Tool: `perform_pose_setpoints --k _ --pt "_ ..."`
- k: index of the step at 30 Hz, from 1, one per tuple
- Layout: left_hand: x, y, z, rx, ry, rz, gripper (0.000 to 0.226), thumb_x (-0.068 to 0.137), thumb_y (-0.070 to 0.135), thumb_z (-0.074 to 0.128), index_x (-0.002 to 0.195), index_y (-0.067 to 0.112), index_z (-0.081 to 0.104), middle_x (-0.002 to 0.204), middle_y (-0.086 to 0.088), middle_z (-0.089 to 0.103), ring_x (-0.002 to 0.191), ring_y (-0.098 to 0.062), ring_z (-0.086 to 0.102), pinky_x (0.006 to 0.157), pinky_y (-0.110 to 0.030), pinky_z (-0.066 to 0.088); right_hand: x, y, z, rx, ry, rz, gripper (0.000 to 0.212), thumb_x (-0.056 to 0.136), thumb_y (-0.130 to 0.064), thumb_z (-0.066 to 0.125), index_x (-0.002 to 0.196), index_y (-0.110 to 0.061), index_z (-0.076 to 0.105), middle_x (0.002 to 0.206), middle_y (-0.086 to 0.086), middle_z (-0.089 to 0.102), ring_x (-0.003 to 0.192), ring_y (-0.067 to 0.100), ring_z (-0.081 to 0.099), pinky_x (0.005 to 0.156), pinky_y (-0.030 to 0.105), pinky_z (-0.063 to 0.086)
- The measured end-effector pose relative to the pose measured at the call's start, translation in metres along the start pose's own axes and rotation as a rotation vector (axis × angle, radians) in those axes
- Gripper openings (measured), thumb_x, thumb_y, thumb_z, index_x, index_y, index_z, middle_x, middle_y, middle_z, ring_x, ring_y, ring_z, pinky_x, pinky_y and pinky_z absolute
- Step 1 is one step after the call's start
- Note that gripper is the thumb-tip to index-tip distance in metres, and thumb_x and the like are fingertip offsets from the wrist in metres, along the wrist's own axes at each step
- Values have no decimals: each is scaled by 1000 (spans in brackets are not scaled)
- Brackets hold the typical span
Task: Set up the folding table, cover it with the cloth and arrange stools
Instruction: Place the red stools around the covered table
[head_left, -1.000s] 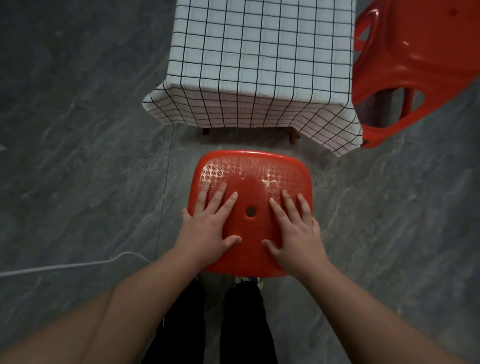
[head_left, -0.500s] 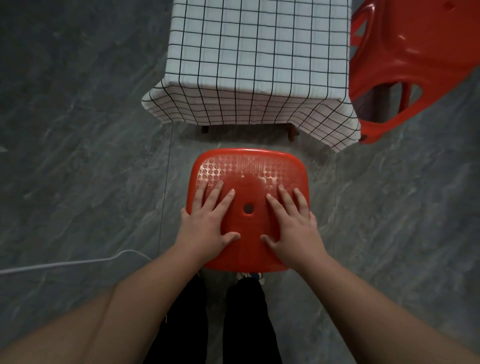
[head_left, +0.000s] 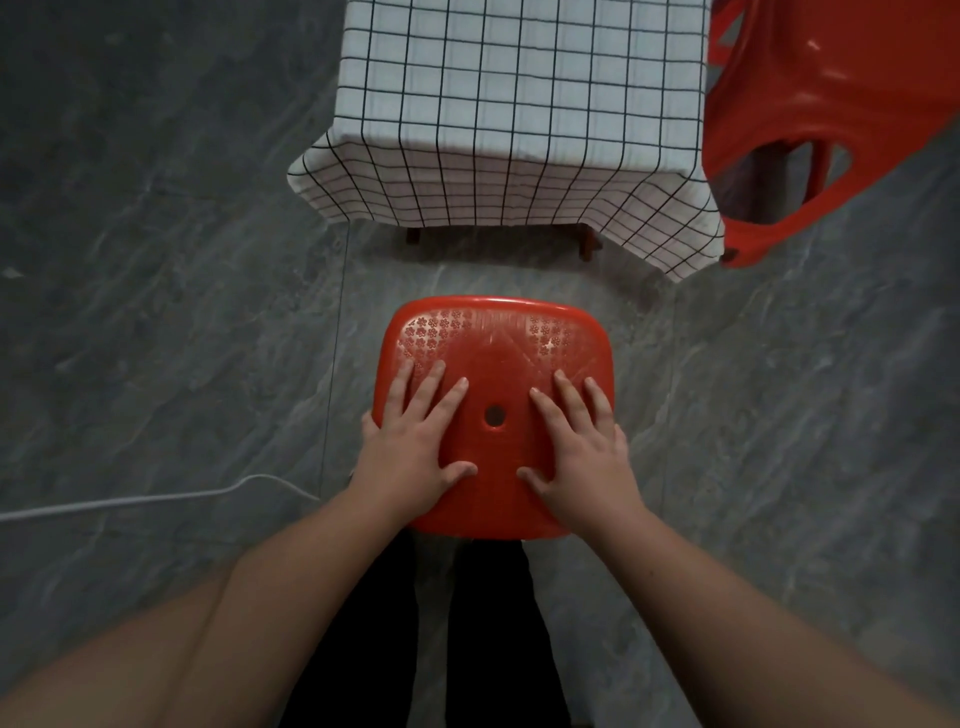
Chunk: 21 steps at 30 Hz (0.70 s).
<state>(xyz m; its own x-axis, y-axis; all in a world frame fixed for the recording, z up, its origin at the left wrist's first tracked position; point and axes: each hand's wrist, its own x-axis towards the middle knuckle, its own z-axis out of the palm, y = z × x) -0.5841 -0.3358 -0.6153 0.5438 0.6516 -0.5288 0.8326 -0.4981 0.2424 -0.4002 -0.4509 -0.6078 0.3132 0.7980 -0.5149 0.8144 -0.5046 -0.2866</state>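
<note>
- Red stool, lower centre: moulded plastic, glossy; its seat is embossed with small flowers
- Second red stool, upper right: the same shiny plastic, smooth
- Cloth, top centre: matt woven fabric, white with a black grid
- Floor: grey veined stone-look tile, smooth with a dull sheen
- Cable, lower left: smooth white plastic

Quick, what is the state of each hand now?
Left hand: open, fingers flat on the red stool seat.
Right hand: open, fingers flat on the same seat.
</note>
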Motion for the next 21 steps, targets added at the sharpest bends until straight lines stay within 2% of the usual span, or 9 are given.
perform_pose_setpoints --k 12,21 --pt "-1 -1 0 3 2 -18 102 71 72 63 151 45 7 162 14 -8 148 -18 -18 108 -63 30 -1 1 1 -5 1 5 96 77 -58 68 153 -43 11 165 -13 -3 151 21 -10 113 60 26" --pt "-9 -2 4 -17 -26 2 101 74 65 66 151 46 4 162 14 -12 147 -17 -22 110 -64 25 -10 1 10 8 -3 20 96 77 -57 70 152 -44 12 165 -13 -3 151 20 -11 113 61 26"
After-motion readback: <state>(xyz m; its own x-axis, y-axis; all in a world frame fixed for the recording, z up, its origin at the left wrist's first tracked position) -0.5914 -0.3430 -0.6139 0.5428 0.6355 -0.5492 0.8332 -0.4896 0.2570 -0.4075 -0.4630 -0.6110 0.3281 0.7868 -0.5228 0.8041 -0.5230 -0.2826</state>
